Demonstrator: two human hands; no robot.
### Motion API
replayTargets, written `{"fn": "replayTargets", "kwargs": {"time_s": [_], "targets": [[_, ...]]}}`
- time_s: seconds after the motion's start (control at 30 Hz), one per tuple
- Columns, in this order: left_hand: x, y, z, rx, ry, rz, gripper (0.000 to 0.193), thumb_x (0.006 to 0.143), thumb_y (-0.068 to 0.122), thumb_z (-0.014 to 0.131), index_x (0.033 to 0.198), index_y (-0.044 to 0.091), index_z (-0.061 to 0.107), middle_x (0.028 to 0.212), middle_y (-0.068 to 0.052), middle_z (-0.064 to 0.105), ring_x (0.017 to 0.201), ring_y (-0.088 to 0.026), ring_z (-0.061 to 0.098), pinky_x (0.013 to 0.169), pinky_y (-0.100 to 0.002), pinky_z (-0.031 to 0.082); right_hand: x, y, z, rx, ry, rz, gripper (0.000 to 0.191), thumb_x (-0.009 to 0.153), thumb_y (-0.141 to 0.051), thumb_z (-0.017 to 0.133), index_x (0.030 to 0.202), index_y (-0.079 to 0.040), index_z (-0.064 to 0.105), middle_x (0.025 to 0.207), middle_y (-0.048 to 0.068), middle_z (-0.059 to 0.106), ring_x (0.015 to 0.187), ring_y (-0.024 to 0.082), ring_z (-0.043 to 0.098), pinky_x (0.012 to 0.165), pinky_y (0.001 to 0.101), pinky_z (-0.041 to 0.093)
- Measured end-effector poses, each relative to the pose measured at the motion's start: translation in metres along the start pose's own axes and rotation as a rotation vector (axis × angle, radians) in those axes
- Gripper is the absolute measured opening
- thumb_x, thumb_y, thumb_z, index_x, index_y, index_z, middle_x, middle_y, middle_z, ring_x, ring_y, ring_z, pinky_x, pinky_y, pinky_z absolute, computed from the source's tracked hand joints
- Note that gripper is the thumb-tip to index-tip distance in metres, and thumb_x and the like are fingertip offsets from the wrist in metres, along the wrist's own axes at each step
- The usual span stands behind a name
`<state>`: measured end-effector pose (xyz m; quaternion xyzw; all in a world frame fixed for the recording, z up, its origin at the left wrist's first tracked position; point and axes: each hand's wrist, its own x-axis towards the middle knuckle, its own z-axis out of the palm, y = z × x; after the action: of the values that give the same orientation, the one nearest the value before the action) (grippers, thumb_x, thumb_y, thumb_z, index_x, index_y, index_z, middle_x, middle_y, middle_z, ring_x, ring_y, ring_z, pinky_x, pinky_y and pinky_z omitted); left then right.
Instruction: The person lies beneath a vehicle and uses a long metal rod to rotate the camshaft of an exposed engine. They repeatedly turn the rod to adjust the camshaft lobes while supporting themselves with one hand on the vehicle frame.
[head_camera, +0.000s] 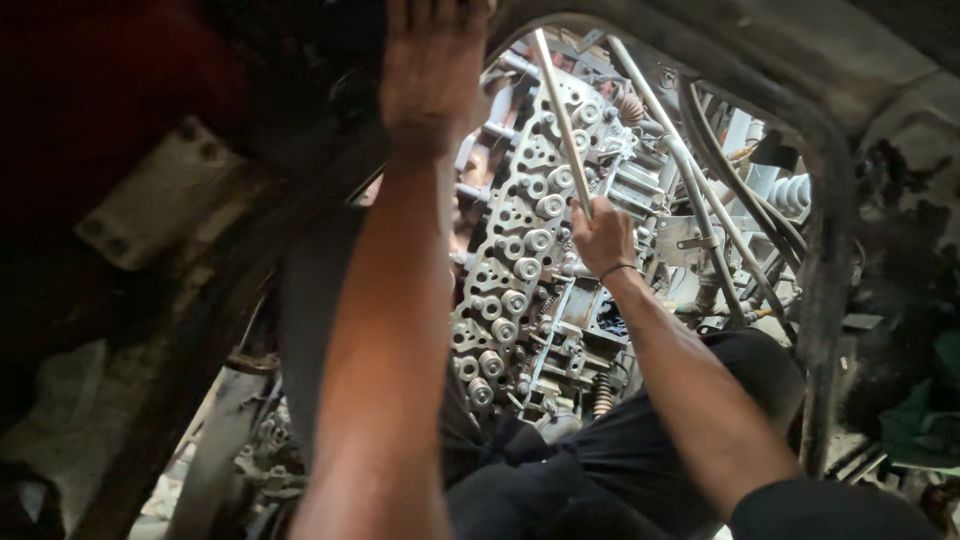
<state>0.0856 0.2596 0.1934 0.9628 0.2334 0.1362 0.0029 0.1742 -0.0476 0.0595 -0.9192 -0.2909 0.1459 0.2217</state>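
Note:
My right hand (602, 236) is wrapped around the lower end of a long, thin metal rod (560, 110) that slants up and left over a grey engine cylinder head (520, 290) with rows of round valve springs. A dark band circles that wrist. My left hand (432, 62) is raised at the top of the view, fingers closed over the dark edge of the body opening; what it grasps is partly out of view. My left forearm runs down the middle of the picture and hides part of the engine.
Grey pipes and black hoses (700, 190) curve along the engine's right side. A thick dark frame (830, 230) arches around the opening. A red panel (90, 90) sits upper left. My dark-trousered leg (640, 450) lies below the engine.

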Motion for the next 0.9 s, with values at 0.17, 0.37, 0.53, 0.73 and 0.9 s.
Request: {"fn": "replayTargets", "kwargs": {"time_s": [0.17, 0.37, 0.53, 0.73, 0.9], "targets": [[0.003, 0.001, -0.014, -0.106, -0.173, -0.006, 0.114, 0.079, 0.064, 0.078, 0.161, 0.004, 0.027, 0.161, -0.030, 0.027, 0.149, -0.045, 0.024, 0.118, -0.061, 0.019, 0.001, -0.002, -0.008, 0.027, -0.061, 0.055, 0.025, 0.101, -0.026, 0.067, 0.089, -0.004, 0.069, 0.061, 0.012, 0.067, 0.049, 0.024, 0.065, 0.046, 0.0418, 0.050], [0.000, 0.005, -0.018, 0.012, -0.311, -0.011, 0.104, 0.098, 0.068, 0.075, 0.161, 0.001, 0.028, 0.164, -0.033, 0.025, 0.152, -0.049, 0.022, 0.120, -0.067, 0.018, -0.002, 0.014, -0.012, 0.128, 0.043, 0.014, 0.030, 0.098, -0.028, 0.067, 0.086, 0.000, 0.067, 0.068, 0.024, 0.067, 0.068, 0.044, 0.069, 0.064, 0.0547, 0.053], [-0.006, 0.007, -0.018, 0.030, -0.210, 0.074, 0.112, 0.098, 0.067, 0.080, 0.170, 0.002, 0.024, 0.171, -0.033, 0.025, 0.156, -0.047, 0.027, 0.121, -0.064, 0.027, -0.005, 0.027, -0.011, 0.213, 0.136, 0.202, 0.035, 0.098, -0.031, 0.066, 0.085, 0.001, 0.068, 0.072, 0.025, 0.068, 0.071, 0.045, 0.070, 0.067, 0.0547, 0.054], [-0.009, 0.001, -0.011, 0.105, -0.159, 0.094, 0.113, 0.098, 0.070, 0.081, 0.167, 0.003, 0.022, 0.170, -0.032, 0.025, 0.156, -0.048, 0.026, 0.120, -0.065, 0.027, -0.007, 0.030, -0.007, 0.274, 0.278, 0.294, 0.033, 0.097, -0.031, 0.068, 0.086, 0.000, 0.071, 0.073, 0.024, 0.070, 0.071, 0.042, 0.070, 0.067, 0.0528, 0.054], [-0.006, -0.004, -0.006, 0.134, -0.196, 0.038, 0.113, 0.095, 0.068, 0.082, 0.171, 0.008, 0.023, 0.166, -0.031, 0.029, 0.152, -0.047, 0.029, 0.117, -0.065, 0.028, -0.008, 0.027, -0.005, 0.259, 0.282, 0.316, 0.033, 0.096, -0.031, 0.070, 0.085, 0.000, 0.071, 0.069, 0.022, 0.069, 0.067, 0.039, 0.070, 0.064, 0.0506, 0.053]]}}
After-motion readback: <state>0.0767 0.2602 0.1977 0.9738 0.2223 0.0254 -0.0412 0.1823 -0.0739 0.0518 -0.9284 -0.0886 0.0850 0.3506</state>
